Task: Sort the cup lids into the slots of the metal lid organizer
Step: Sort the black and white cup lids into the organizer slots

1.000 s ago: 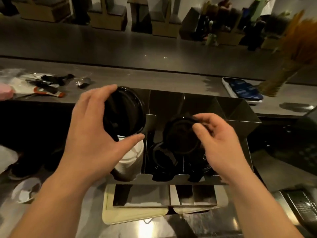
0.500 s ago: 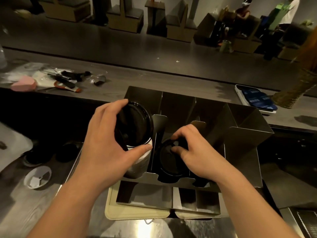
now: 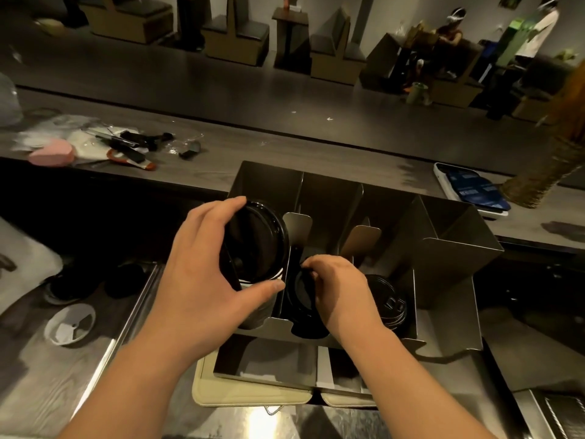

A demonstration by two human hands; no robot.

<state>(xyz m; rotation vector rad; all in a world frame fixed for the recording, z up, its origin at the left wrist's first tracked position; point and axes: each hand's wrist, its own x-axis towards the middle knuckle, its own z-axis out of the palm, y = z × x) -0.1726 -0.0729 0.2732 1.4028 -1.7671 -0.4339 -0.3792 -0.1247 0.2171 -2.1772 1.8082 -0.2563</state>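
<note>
A metal lid organizer (image 3: 449,267) with several upright dividers stands in front of me. My left hand (image 3: 202,280) grips a stack of black lids (image 3: 256,242) over the leftmost slot, where white lids (image 3: 262,299) lie beneath. My right hand (image 3: 338,289) reaches down into the middle slot, its fingers pinching the rim of a black lid (image 3: 299,299) that stands among others there. More black lids (image 3: 387,301) lie in the slot to the right. The far right slots look dark and bare.
A phone in a white case (image 3: 471,188) lies on the counter at the right beside a woven basket (image 3: 544,175). Tools and a pink object (image 3: 52,155) clutter the counter's left. A small white cup (image 3: 69,324) sits at lower left. Cream trays (image 3: 253,396) lie under the organizer.
My right hand has carried its black lid down from above the organizer into the middle slot. The left hand has kept its stack over the left slot. The view has tilted up.
</note>
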